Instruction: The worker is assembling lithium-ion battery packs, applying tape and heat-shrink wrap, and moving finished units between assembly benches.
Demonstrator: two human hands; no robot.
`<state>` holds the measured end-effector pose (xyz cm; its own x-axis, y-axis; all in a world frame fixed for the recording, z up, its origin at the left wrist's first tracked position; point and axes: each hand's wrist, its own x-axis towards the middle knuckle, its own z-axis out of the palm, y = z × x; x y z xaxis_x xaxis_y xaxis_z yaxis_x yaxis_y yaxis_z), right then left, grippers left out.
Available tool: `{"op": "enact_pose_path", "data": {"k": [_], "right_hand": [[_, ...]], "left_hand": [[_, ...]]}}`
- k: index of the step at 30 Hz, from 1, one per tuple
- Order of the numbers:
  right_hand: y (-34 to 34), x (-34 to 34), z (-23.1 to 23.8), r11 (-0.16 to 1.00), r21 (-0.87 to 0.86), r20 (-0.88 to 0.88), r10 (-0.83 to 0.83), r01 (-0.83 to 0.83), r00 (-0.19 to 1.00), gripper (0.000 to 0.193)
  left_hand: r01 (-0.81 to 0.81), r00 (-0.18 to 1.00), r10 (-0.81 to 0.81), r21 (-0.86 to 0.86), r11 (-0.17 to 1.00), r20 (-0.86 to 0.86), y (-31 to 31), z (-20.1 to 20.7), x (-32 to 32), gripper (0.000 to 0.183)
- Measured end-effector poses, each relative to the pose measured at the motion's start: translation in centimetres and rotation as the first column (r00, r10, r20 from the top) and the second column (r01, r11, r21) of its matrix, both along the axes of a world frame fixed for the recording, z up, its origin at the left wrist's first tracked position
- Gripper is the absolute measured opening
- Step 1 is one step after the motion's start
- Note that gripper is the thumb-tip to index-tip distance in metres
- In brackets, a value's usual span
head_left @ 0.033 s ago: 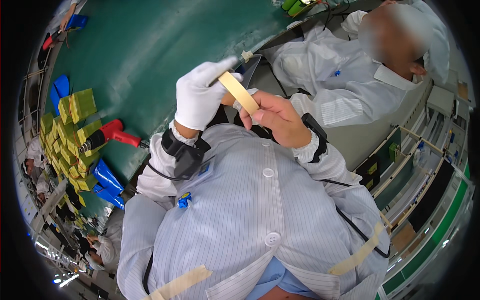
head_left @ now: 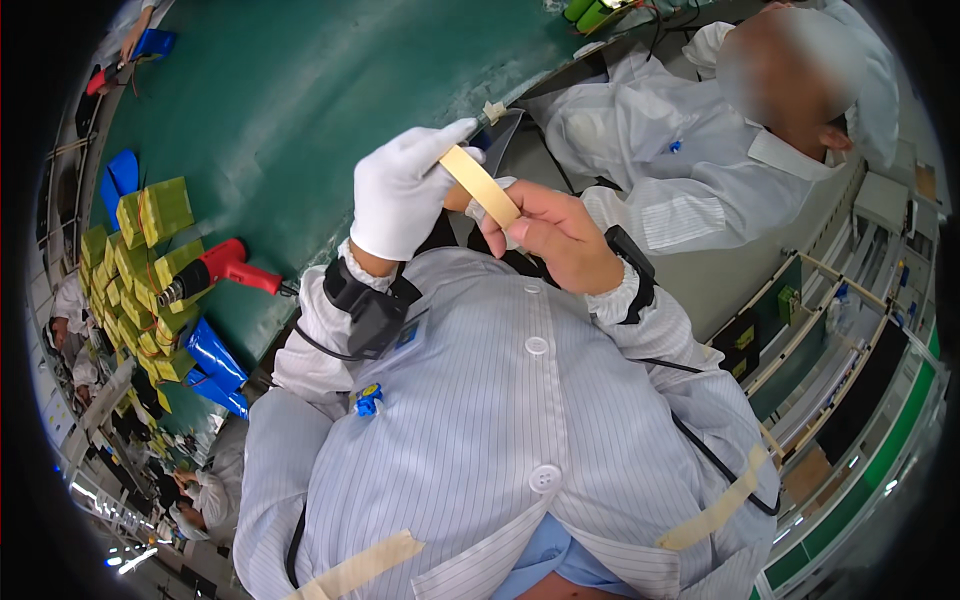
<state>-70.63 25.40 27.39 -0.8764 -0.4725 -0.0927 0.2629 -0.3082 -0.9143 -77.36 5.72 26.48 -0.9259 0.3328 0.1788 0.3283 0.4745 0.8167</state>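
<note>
A roll of cream masking tape (head_left: 480, 186) is held up between my two hands, in front of my chest near the table edge. My left hand (head_left: 402, 192), in a white glove, closes on the upper left end of the roll; its fingertips are partly hidden behind it. The bare fingers of my right hand (head_left: 560, 238) pinch the lower right end, thumb on the near side. Each wrist carries a black device over the white striped sleeve.
On the green table (head_left: 290, 100) lie a red heat gun (head_left: 228, 268), a pile of yellow-green wrapped blocks (head_left: 140, 280) and blue film sleeves (head_left: 212, 360). A co-worker in white (head_left: 650, 150) sits at the right, close by. A rack (head_left: 825, 345) stands at the far right.
My gloved left hand has dipped very slightly at the tape roll. Both hands keep their hold, and the rest looks the same.
</note>
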Motion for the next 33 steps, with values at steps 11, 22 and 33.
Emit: {"op": "enact_pose_path", "data": {"k": [11,22,33], "right_hand": [[-0.4,-0.3,1.3,0.999,0.015,-0.026,-0.041,0.041,0.999,0.026],[-0.3,-0.3,0.2,0.995,0.05,-0.006,-0.085,0.085,0.996,0.025],[-1.1,0.3,-0.5,0.995,0.006,0.035,-0.101,0.101,0.994,0.025]], "left_hand": [[-0.084,0.993,0.08,0.048,0.995,0.086,1.1,-0.2,0.4,0.03],[-0.035,0.994,0.038,-0.025,0.999,0.104,1.1,-0.4,-0.2,0.028],[-0.092,0.991,0.1,-0.091,0.992,0.092,1.0,-1.6,0.8,0.027]]}}
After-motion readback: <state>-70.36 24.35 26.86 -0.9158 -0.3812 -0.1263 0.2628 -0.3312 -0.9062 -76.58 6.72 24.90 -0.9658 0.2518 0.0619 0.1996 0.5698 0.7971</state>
